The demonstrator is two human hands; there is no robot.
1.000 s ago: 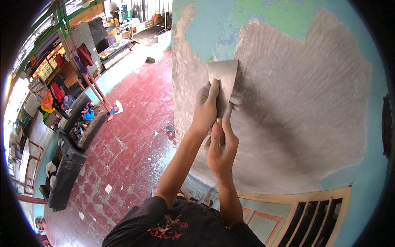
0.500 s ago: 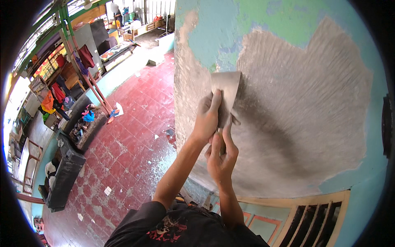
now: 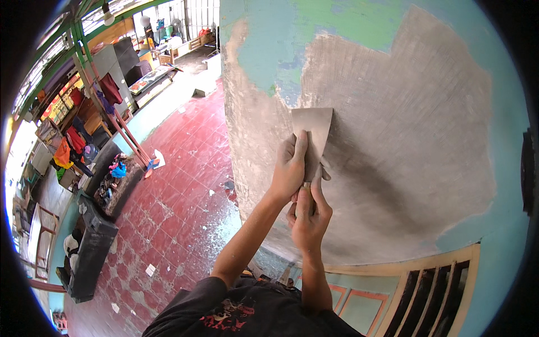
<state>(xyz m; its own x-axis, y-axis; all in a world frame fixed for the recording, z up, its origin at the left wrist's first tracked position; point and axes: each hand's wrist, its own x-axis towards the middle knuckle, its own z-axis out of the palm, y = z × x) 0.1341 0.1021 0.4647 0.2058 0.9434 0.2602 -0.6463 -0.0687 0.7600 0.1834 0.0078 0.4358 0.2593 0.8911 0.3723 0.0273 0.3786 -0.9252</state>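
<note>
Both my hands grip one wide scraper with a flared grey metal blade. My left hand holds the blade's lower part, its thumb lying along the metal. Below it, my right hand is closed round the handle, with fingers reaching up behind the blade. The blade's broad top edge is against the wall, on a bare grey-brown patch where paint is gone. Above the blade, blue-green paint with lighter green areas remains on the wall. Most of the handle is hidden by my fingers.
Pale paint flakes lie on the red tiled floor at the wall's foot. A barred wooden vent frame is at lower right. Along the left stand a dark low planter, thin poles and hanging clothes.
The scraper and both hands sit slightly lower on the bare patch, farther from the remaining paint edge. The whole view has shifted a little. Both hands keep their grip.
</note>
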